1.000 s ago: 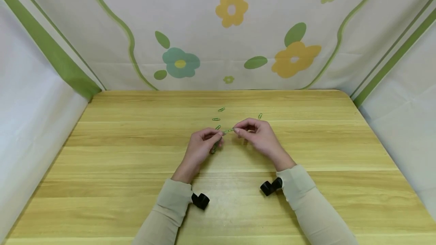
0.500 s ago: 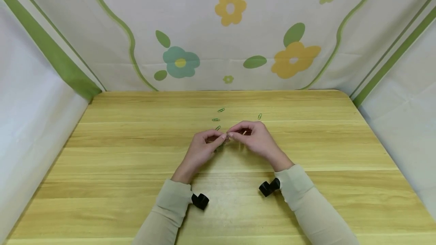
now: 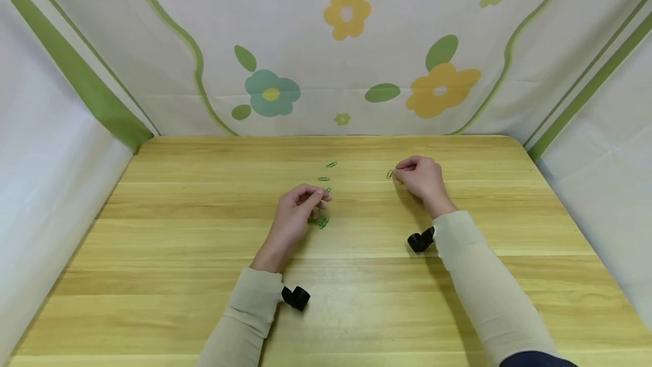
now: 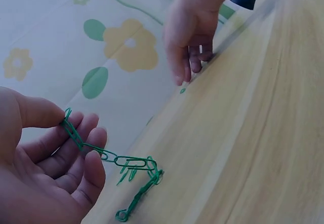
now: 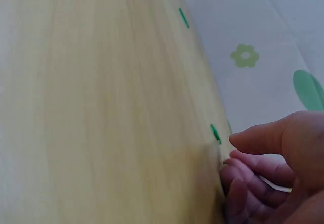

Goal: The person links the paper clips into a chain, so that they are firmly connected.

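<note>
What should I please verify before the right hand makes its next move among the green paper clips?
1. Left hand pinching the green paper clip chain: ok.
2. Chain's upper end poking out of that pinch: ok.
3. Right hand at the rightmost loose paper clip: ok, fingertips right by it.
4. That clip pinched: not ok, the right wrist view shows a gap between it and the thumb.
5. Chain free of tangles: cannot tell, its clips overlap at the lower bend.
6. Three other loose paper clips lying apart from each other: ok, though the left hand partly covers the nearest.
</note>
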Demonstrator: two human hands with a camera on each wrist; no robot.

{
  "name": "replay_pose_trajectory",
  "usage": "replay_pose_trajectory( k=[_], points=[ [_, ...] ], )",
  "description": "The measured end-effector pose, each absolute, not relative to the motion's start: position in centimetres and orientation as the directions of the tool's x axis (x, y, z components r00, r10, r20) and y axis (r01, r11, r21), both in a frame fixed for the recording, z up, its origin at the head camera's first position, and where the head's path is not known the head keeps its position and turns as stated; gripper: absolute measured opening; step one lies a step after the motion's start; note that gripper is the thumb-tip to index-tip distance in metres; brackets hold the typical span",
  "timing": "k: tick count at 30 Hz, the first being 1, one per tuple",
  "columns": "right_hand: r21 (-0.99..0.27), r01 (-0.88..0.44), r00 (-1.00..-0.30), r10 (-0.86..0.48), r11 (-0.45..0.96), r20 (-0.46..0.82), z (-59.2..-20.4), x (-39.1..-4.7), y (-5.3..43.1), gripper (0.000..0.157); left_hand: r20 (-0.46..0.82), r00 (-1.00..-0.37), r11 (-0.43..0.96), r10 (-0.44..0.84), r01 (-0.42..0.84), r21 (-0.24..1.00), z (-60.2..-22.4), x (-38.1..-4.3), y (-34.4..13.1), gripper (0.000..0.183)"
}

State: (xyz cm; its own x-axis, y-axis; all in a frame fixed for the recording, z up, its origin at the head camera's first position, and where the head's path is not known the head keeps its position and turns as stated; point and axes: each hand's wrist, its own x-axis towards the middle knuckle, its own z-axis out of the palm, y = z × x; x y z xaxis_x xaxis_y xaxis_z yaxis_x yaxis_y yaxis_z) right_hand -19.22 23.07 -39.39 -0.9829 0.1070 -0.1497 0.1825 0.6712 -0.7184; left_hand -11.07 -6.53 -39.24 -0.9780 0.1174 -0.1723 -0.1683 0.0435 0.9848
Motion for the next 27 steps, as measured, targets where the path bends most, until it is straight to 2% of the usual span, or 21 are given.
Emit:
replay_pose_trajectory(
  k=[8, 15, 27],
  points=[
    [-0.652, 0.001, -0.991, -0.086, 0.758, -0.101, -40.7, -19.8, 23.6, 0.028, -0.161, -0.983, 0.004, 0.09, -0.161, 0.987, -39.1, -11.5, -7.2, 0.025],
    [-0.65, 0.012, -0.992, -0.071, 0.76, -0.101, -40.9, -20.0, 23.6, 0.018, -0.172, -0.981, 0.007, 0.093, -0.172, 0.985, -39.2, -11.3, -7.5, 0.026],
    [-0.527, -0.087, -0.984, -0.155, 0.845, -0.087, -40.5, -19.5, 22.6, 0.021, -0.196, -0.978, -0.034, 0.071, -0.199, 0.979, -39.7, -11.3, -7.4, 0.026]
  ],
)
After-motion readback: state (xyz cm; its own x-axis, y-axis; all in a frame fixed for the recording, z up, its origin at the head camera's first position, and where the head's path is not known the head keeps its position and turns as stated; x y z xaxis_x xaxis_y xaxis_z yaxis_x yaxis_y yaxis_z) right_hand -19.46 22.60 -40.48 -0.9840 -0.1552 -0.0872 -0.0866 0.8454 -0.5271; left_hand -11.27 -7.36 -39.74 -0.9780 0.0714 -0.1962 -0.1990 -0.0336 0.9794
